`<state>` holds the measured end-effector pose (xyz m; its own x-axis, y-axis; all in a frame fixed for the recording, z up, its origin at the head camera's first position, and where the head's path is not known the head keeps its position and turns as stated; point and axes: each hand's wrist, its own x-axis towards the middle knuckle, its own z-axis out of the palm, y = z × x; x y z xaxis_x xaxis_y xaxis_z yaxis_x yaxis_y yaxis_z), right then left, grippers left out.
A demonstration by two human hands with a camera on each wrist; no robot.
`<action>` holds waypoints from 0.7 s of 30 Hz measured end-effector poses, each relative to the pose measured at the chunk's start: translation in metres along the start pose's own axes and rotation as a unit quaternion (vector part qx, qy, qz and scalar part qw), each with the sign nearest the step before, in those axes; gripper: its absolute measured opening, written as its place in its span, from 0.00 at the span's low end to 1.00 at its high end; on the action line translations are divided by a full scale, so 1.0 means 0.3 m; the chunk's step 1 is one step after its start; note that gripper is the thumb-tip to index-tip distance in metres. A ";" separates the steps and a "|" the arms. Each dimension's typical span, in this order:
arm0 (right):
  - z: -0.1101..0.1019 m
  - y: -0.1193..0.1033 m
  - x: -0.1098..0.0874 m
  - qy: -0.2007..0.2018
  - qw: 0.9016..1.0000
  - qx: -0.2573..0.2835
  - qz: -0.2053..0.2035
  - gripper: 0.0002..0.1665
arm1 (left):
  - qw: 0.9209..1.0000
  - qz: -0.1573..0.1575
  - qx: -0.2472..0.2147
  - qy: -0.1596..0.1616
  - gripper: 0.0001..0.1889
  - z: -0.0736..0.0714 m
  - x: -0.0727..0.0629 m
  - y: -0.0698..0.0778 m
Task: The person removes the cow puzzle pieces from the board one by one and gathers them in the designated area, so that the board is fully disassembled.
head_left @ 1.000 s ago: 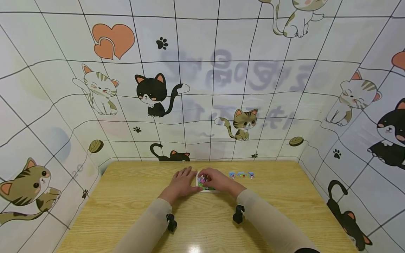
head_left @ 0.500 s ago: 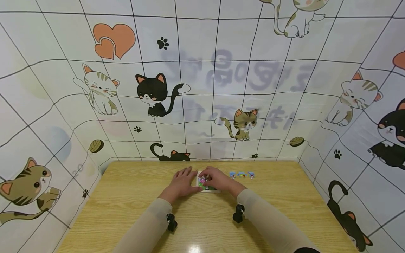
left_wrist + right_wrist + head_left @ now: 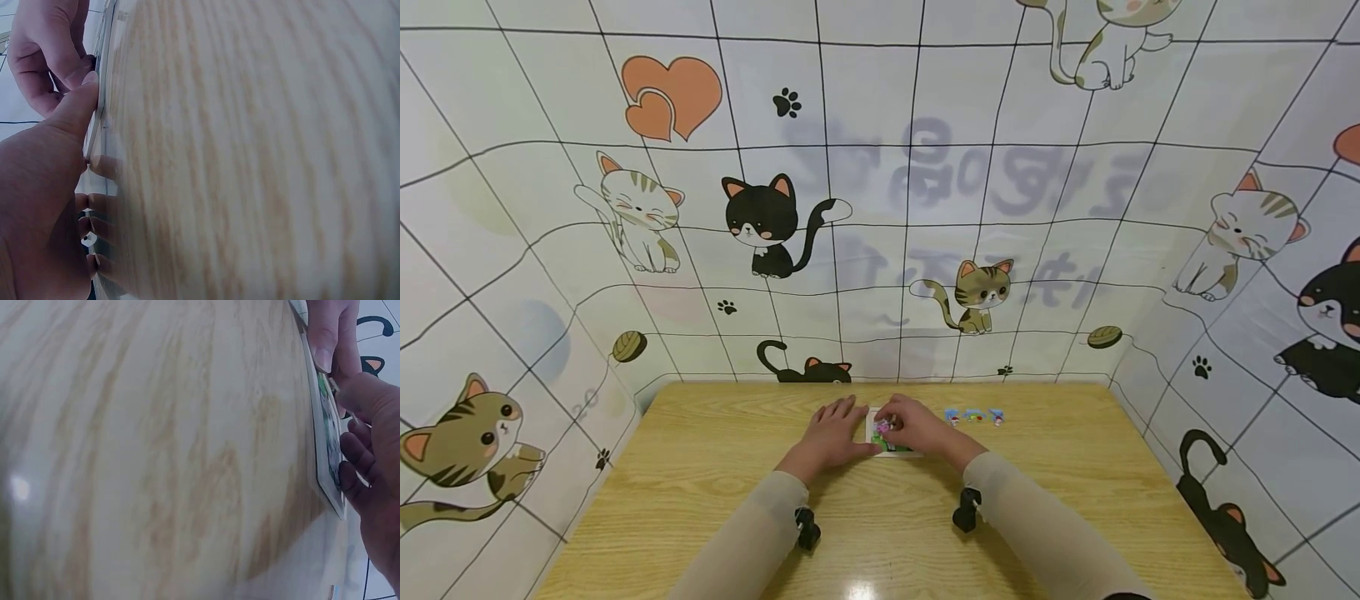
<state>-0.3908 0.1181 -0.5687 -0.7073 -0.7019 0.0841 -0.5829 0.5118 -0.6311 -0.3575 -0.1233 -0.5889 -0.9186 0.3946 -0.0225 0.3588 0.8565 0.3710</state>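
A small picture puzzle board (image 3: 895, 454) with a white border and a colourful pink and green picture lies flat near the table's far edge. My left hand (image 3: 831, 435) rests at its left side, fingers extended on the table and thumb touching the near border. Over the picture, my right hand (image 3: 917, 427) pinches a small thin puzzle piece (image 3: 334, 386) between thumb and fingers. Its edge shows in the right wrist view; its face is hidden. Much of the board's right half is covered by that hand.
Three loose blue puzzle pieces (image 3: 974, 415) lie in a row right of the board. The wooden table (image 3: 880, 533) meets a cat-printed wall covering (image 3: 880, 250) at the back and sides. Black wrist devices (image 3: 807, 529) hang under both sleeves.
The right fingers shift very slightly over the board, still pinching the puzzle piece. The left hand and the loose pieces stay in place.
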 end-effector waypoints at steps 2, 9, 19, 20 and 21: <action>0.002 0.003 -0.005 0.009 1.000 0.004 -0.004 0.17 | 1.000 0.000 0.004 0.000 0.50 -0.001 0.000 0.001; -0.004 0.006 -0.028 0.038 0.999 0.028 -0.026 0.18 | 1.000 -0.006 0.012 -0.010 0.48 -0.027 -0.017 0.027; -0.043 0.013 -0.078 0.033 0.999 0.026 -0.016 0.16 | 1.000 -0.009 0.018 -0.011 0.49 -0.013 -0.002 0.018; -0.047 0.017 -0.085 0.031 0.999 0.029 -0.016 0.16 | 1.000 -0.012 0.018 -0.014 0.49 -0.019 -0.004 0.024; -0.052 0.019 -0.093 0.030 0.999 0.031 -0.016 0.16 | 1.000 -0.013 0.018 -0.014 0.49 -0.019 -0.004 0.025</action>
<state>-0.3805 0.1483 -0.5625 -0.7126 -0.6855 0.1496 -0.5807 0.4565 -0.6741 -0.3546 -0.1193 -0.5808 -0.9227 0.3811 -0.0585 0.3411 0.8776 0.3369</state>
